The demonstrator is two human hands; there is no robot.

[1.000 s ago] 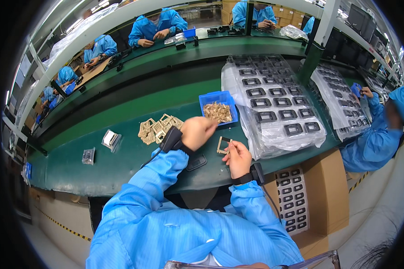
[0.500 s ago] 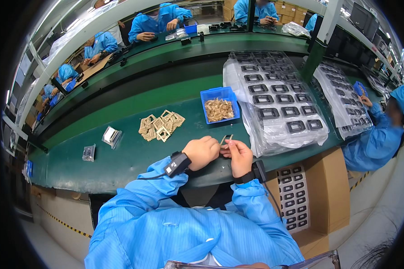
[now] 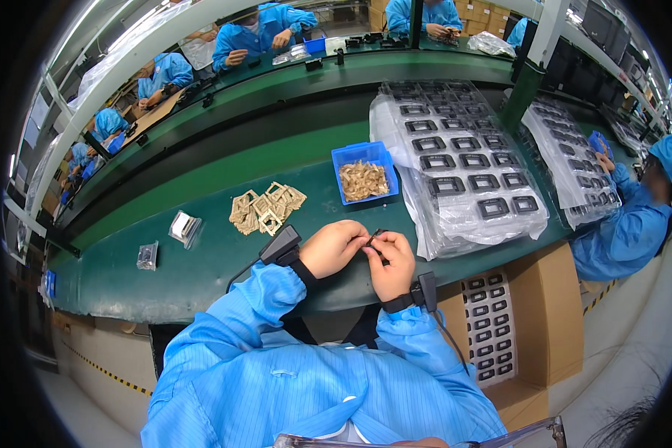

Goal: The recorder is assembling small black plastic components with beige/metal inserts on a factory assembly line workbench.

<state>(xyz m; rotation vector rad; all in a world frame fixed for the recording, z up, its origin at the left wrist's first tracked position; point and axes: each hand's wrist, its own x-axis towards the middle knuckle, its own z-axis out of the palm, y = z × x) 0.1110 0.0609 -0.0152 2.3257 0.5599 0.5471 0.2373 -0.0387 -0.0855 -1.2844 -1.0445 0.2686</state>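
Note:
My left hand (image 3: 331, 248) and my right hand (image 3: 393, 269) meet above the front of the green bench, both pinching a small dark part (image 3: 374, 237). Fingers hide most of it, so its exact kind does not show. Just beyond my hands stands a blue bin (image 3: 393, 166) filled with crumpled tan film-like pieces (image 3: 364, 181). Left of the bin, several beige rectangular frames (image 3: 267, 208) lie in a loose heap. To the right, clear trays (image 3: 455, 224) on white sheeting carry rows of black frame-shaped pieces (image 3: 492, 207).
Two small clear packets, one with white contents (image 3: 183, 226) and one darker (image 3: 147, 256), lie on the left of the bench (image 3: 104, 282). An open cardboard box (image 3: 558, 321) holding trayed black parts stands below right. A co-worker (image 3: 627, 216) sits at right; others work across the conveyor.
My hands have turned the held part; its pale strip-like edge no longer shows and only dark bits do. My left wrist has rotated, and my right fingers have curled in closer.

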